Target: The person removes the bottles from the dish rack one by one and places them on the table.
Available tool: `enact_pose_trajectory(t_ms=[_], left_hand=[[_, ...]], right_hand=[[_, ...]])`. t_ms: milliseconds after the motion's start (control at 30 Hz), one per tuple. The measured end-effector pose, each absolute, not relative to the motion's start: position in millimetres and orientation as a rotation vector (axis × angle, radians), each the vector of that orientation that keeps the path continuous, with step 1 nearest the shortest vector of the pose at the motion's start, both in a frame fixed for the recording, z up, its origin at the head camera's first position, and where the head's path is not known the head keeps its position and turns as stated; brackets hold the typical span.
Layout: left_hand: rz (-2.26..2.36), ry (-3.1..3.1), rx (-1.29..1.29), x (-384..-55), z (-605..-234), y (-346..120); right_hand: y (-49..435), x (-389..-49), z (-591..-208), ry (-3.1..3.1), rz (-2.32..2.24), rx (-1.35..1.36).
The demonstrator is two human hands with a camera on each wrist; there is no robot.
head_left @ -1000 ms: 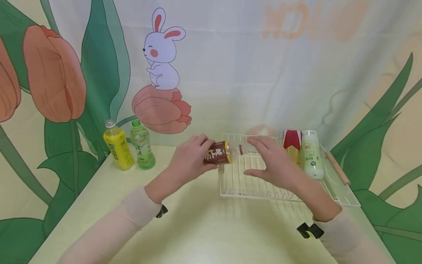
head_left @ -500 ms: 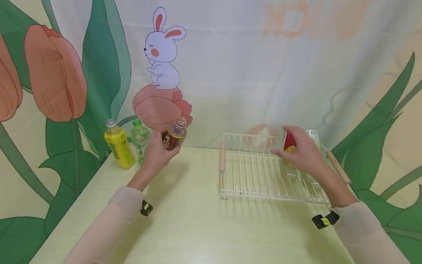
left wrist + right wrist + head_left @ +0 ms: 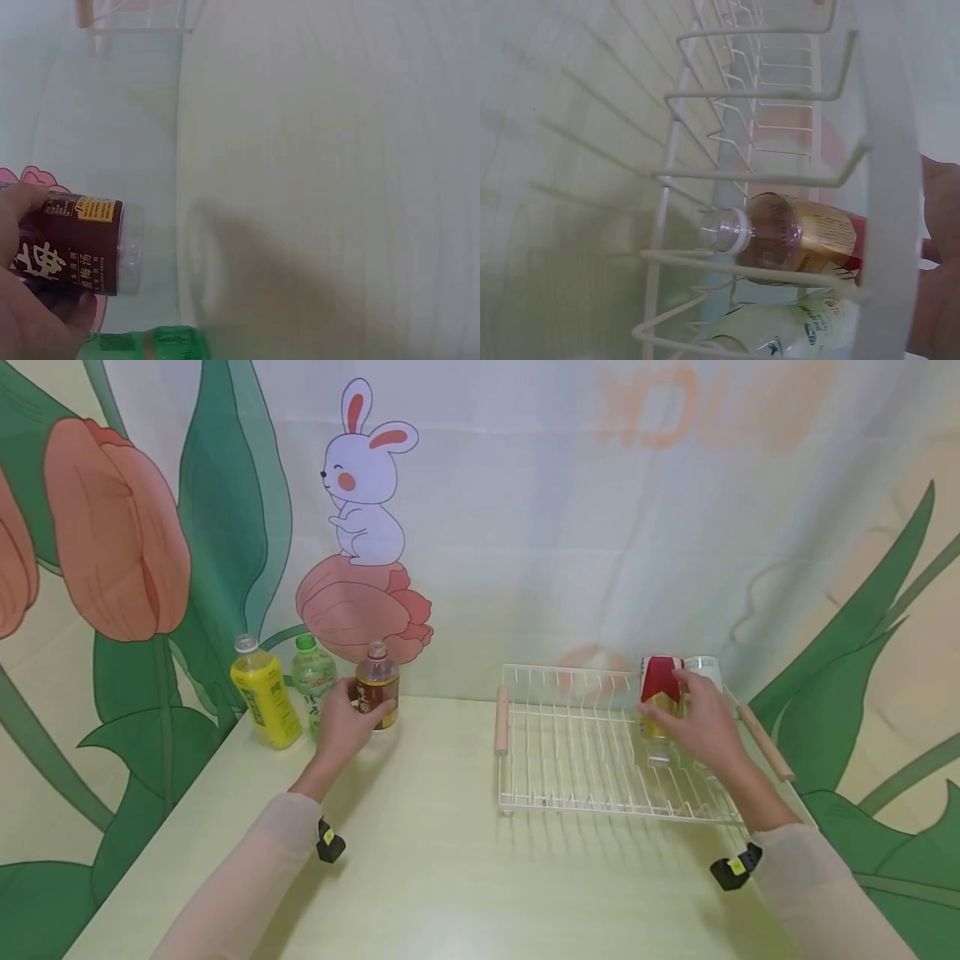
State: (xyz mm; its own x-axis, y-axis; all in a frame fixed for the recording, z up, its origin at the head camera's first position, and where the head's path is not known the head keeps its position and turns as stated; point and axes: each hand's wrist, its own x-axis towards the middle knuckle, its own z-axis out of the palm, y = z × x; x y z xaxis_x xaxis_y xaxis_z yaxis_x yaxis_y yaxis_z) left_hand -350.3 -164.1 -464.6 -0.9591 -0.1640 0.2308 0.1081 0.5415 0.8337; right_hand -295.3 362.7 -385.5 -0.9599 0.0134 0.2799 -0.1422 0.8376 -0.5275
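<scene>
From the head view, I see the left hand (image 3: 343, 720) curled round the dark bottle (image 3: 377, 681), at its label. The bottle is upright in this grip. Just left of the grip stands the green bottle (image 3: 312, 672), and beyond it the yellow bottle (image 3: 266, 697). The right hand (image 3: 708, 718) pinches the red bottle (image 3: 660, 677) between thumb and fingers. Behind these fingers is the white bottle (image 3: 703, 666); the rack (image 3: 600, 812) spreads mostly left of this grip.

In the left wrist view, fingers lie on two sides of the dark label, and the base sticks out below them. I think the bottle is held so to leave its base free over the table (image 3: 420, 868); whether it touches, I cannot tell.

In the right wrist view, the red bottle goes neck down from the grip, among the rack's wires. Probably the wires keep it from tipping, so its base is the easy end to hold.
</scene>
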Motion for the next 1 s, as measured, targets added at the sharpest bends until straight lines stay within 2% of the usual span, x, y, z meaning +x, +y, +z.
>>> enact_pose_trajectory(t_ms=[600, 1000], left_hand=[[-1.389, -2.615, 0.039, -346.7, -493.9, -174.0], [-1.385, -2.66, 0.036, -352.0, -493.5, -178.3]], right_hand=[[367.5, -309.4, -416.3, -2.764, 0.745, 0.083], [370.5, -307.5, -422.8, -2.704, 0.734, 0.111]])
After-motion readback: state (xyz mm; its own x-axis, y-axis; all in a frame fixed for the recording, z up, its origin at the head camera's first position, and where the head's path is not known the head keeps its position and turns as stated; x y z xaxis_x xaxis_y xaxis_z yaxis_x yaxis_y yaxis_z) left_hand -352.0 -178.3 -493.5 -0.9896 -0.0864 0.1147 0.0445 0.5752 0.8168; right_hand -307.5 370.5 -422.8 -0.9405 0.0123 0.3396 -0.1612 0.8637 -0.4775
